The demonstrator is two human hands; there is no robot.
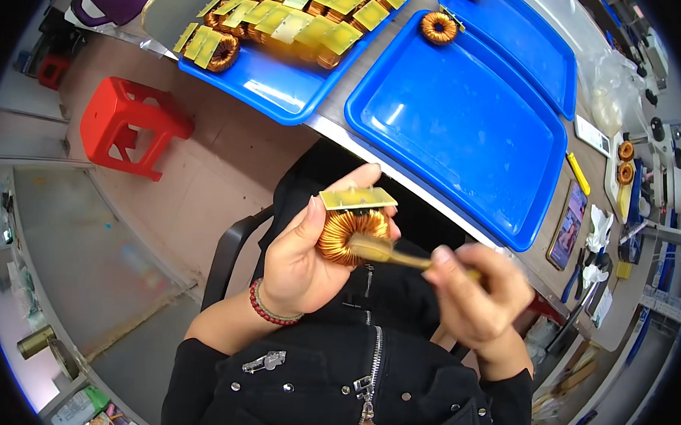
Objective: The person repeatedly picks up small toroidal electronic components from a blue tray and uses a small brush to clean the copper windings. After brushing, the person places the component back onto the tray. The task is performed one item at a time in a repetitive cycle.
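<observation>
In my left hand (296,260) is a copper-wound toroidal coil (338,232) with a small yellow circuit board (359,198) on its top. The thumb and fingers wrap round the coil's sides, above my lap. My right hand (483,289) pinches the handle of a small brush (403,258) between thumb and fingers. The brush's head lies against the front of the windings, over the coil's lower right; its bristles are blurred.
A blue tray (273,93) at the far left carries several similar coils (289,25) with boards. Another blue tray (468,134) lies before me, a single coil (439,27) at its far corner. To the right are a phone (567,228) and a yellow cutter (579,175). A red stool (133,125) stands left.
</observation>
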